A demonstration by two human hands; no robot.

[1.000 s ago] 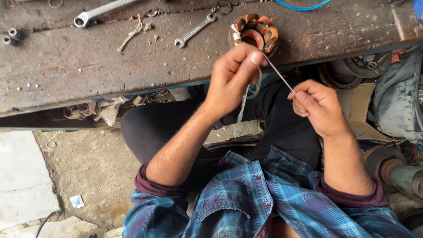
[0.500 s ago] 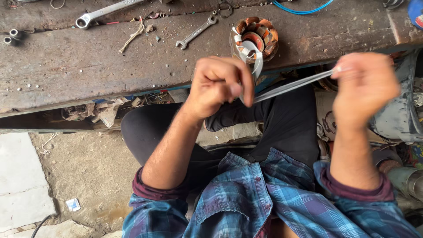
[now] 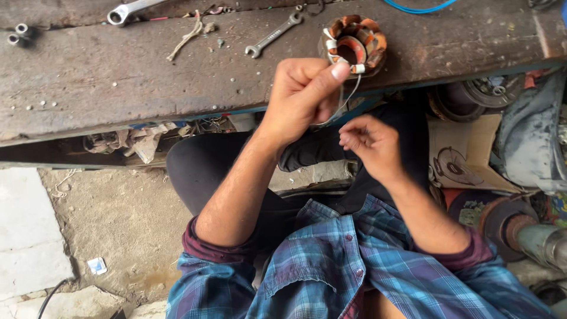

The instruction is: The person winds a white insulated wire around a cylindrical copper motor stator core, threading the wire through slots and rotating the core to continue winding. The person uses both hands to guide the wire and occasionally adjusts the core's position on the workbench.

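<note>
A round motor stator with copper-orange windings lies at the front edge of a worn wooden bench. A thin pale wire runs down from it in a loop. My left hand is closed just below the stator, thumb up against its rim, pinching the wire. My right hand is lower and to the right, fingers pinched on the other end of the wire loop. Both forearms come out of rolled blue plaid sleeves.
On the bench lie a small spanner, a larger spanner, a bit of string, small nuts and a blue cable. Motor parts and a cardboard sheet crowd the floor at right.
My right hand, which had pulled the wire taut far out to the right, has come back in close under my left hand; the wire now hangs slack in a loop.
</note>
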